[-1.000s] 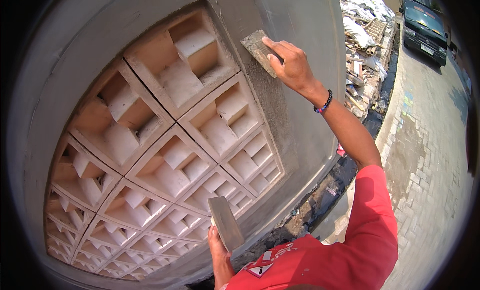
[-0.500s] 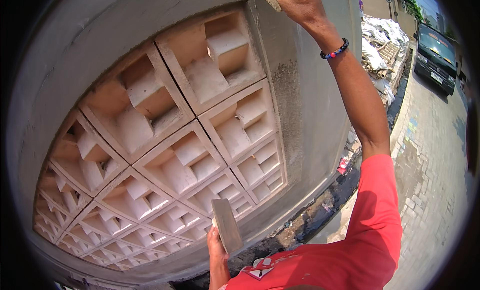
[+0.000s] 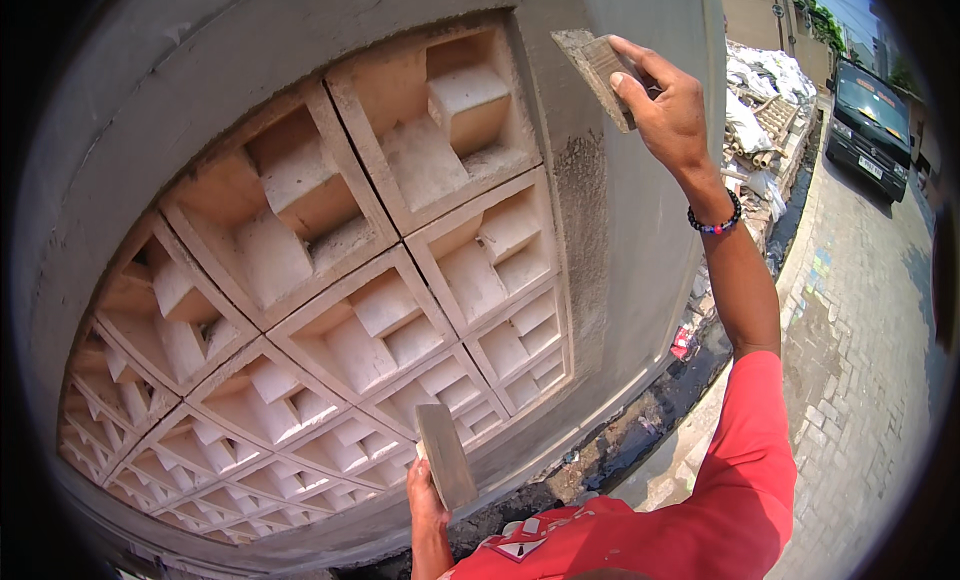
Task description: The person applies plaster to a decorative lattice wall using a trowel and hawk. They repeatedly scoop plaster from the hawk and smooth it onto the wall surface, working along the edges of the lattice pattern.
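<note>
My right hand [image 3: 675,120] is raised at the upper right, its fingers and thumb closed on a small flat wooden block [image 3: 600,72] with grey mortar along its edge. The block is close to the grey plastered wall strip [image 3: 625,210] beside the window opening; whether it touches the wall I cannot tell. Lower down, my left hand [image 3: 425,498] grips a rectangular plastering float [image 3: 447,456] from behind, its flat face showing. Part of the left fingers is hidden behind it. A rough, darker plaster patch [image 3: 580,190] lies below the block.
Pale ventilation blocks [image 3: 365,325] fill the recess in the wall at left. Along the wall's foot runs a dark gutter [image 3: 640,430] with debris. White sacks and poles [image 3: 765,110] are heaped farther off. A dark van [image 3: 868,125] stands on the paved lane [image 3: 850,370].
My right hand has come down and to the right with the wooden block, which now shows more fully. The left hand and its float have shifted only slightly.
</note>
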A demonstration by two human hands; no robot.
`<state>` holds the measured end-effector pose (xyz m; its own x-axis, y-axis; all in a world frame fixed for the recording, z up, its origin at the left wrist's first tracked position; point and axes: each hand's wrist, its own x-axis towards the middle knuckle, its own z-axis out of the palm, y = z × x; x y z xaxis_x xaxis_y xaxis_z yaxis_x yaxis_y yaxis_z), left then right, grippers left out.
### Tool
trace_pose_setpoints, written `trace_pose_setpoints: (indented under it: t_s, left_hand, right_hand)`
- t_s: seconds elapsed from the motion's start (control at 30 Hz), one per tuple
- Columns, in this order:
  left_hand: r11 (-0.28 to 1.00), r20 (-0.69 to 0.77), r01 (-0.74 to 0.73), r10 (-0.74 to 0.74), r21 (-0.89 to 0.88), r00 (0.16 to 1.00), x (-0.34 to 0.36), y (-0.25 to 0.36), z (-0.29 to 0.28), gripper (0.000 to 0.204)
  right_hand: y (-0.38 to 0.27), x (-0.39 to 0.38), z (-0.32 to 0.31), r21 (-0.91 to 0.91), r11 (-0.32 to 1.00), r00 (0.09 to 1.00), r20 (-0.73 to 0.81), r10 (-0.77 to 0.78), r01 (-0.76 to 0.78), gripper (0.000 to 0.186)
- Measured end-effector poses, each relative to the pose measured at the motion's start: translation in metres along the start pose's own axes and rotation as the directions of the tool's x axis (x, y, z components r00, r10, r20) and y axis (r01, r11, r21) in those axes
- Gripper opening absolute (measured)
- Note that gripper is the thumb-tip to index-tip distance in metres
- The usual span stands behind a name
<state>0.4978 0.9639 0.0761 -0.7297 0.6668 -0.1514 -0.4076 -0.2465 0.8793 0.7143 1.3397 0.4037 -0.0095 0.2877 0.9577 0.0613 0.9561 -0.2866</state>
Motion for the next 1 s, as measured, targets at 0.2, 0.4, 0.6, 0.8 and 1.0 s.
trace_pose_setpoints:
  t_s: [0.2, 0.4, 0.6, 0.8, 1.0]
  left_hand:
    - [0.999, 0.083, 0.043, -0.042, -0.002, 0.996, 0.004, -0.008, 0.008, 0.039]
    - [0.999, 0.040, 0.038, -0.038, -0.005, 0.998, -0.001, -0.016, 0.007, 0.038]
    - [0.999, 0.042, 0.049, -0.049, 0.016, 0.998, 0.000, -0.009, 0.003, 0.037]
    - [0.997, 0.114, 0.071, -0.071, 0.009, 0.991, -0.001, -0.011, 0.024, 0.039]
    - [0.998, 0.058, 0.057, -0.058, 0.006, 0.997, -0.003, -0.014, 0.011, 0.039]
  right_hand:
    - [0.012, 0.086, 0.043, -0.097, 0.914, 0.881, -0.245, -0.406, 0.394, 0.030]
    - [0.032, -0.016, 0.038, -0.235, 0.938, 0.967, 0.035, -0.253, 0.254, 0.037]
    - [0.015, 0.048, 0.008, -0.215, 0.947, 0.955, -0.125, -0.268, 0.238, 0.034]
    - [0.021, 0.107, 0.020, -0.296, 0.929, 0.966, -0.062, -0.251, 0.223, 0.032]
    - [0.033, -0.005, 0.009, -0.211, 0.945, 0.962, 0.165, -0.217, 0.250, 0.035]
